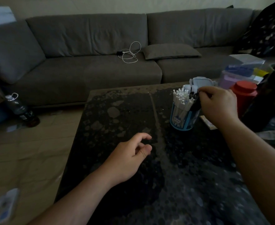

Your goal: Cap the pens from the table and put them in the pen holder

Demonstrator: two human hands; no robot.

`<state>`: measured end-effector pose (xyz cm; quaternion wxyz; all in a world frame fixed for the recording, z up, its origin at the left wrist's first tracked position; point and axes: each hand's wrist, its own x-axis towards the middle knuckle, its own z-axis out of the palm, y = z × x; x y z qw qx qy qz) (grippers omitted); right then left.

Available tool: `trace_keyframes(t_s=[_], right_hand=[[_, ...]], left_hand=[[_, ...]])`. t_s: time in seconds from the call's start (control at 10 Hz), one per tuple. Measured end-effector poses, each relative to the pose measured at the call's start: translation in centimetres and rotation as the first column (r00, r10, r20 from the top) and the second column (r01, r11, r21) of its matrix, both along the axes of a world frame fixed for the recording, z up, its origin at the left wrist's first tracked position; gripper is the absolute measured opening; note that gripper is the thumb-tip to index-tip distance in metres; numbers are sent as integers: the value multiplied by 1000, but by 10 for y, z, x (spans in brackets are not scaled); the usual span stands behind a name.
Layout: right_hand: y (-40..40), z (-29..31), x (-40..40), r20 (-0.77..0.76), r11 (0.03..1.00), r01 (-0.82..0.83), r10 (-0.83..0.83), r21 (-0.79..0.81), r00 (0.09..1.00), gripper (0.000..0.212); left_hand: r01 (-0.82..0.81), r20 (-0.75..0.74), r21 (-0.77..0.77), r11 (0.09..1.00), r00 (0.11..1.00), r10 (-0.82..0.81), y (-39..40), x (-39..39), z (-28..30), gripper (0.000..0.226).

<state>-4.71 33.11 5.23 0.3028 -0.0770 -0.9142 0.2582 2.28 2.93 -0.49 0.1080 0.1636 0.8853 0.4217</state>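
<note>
White-capped pens (181,99) are packed upright in the blue-rimmed pen holder (182,120), which stands on the dark speckled table (125,114) toward its far right side. A dark pen (195,101) is pinched by the curled fingertips of the right hand (218,103) at the holder's right edge, with its lower part already down among the others. Whether its cap is seated cannot be told, since the top end is hidden under the fingers and the frame is dim.

The step in hand is judged to be the insertion: a pen is being lowered into the holder. For the next move, the pinch would need to be released once the pen rests on the holder's bottom, and the hand lifted straight up so that the crowded neighbours are not dragged out or the holder tipped.

The left hand (130,156) is held above the near middle of the table, well apart from the holder, with its fingers loosely curled and nothing held in it. No loose pens or caps are seen on the visible table surface, so the task is judged to be close to its end, though the patterned top could hide something small.

Behind the holder, a grey-lidded container (201,81) and a red jar (245,93) are seen close by.
</note>
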Motion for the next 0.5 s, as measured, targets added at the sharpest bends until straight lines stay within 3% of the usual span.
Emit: trace_keyframes(t_s=[0.3,0.4,0.5], right_hand=[[7,-1,-3,114,996,56,-63,65,991,39],[7,2,1,115,991,58,-45,-118,992,51],[7,6,4,46,919,31,-14,-393,999,48]], left_hand=[[6,-8,13,1000,1000,-5,-1,-4,-4,27],[-1,-7,1,1000,1000,1,-2,-4,-2,26],[0,-12,-41,999,1000,-1,-2,-3,2,25]])
